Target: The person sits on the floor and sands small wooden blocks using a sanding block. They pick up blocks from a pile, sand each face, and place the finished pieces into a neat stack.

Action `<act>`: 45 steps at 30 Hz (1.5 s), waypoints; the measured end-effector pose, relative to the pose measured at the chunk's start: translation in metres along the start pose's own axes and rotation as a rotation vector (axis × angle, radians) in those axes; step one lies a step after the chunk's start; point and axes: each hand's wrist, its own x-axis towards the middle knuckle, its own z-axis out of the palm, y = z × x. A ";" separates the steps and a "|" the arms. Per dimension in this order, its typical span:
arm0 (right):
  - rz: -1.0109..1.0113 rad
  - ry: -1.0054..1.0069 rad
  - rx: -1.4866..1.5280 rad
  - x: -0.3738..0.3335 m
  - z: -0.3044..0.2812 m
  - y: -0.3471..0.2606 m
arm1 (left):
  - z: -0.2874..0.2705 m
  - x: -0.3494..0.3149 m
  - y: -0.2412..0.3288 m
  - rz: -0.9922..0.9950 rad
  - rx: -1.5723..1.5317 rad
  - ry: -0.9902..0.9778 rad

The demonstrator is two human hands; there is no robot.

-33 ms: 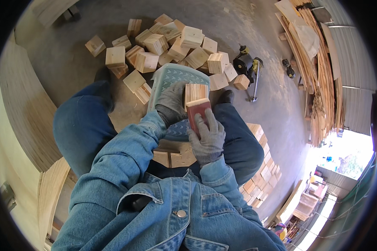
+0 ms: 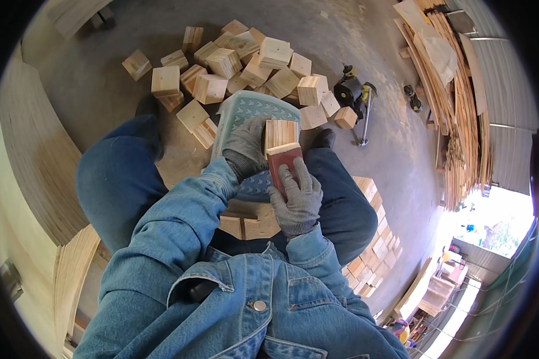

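My left hand [image 2: 248, 143], in a grey knit glove, grips a striped wooden block [image 2: 281, 132] from its left side. That block rests over the pale blue plastic stool [image 2: 253, 106] between my knees. My right hand [image 2: 297, 200], gloved the same way, is closed on a sanding block [image 2: 284, 166] with a dark red face and a pale wooden edge. The sanding block's far end meets the near side of the wooden block. My left fingertips are partly hidden behind the wooden block.
Beyond the stool, loose wooden blocks [image 2: 223, 63] lie heaped on the concrete floor. A yellow-and-black power tool [image 2: 348, 90] and a hammer [image 2: 366, 116] sit right of them. Stacked blocks [image 2: 374, 254] stand beside my right leg. Long boards [image 2: 455, 113] line the right wall.
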 end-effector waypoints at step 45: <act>0.295 0.071 0.166 0.122 0.023 0.088 | 0.013 -0.004 -0.011 -0.041 -0.258 0.024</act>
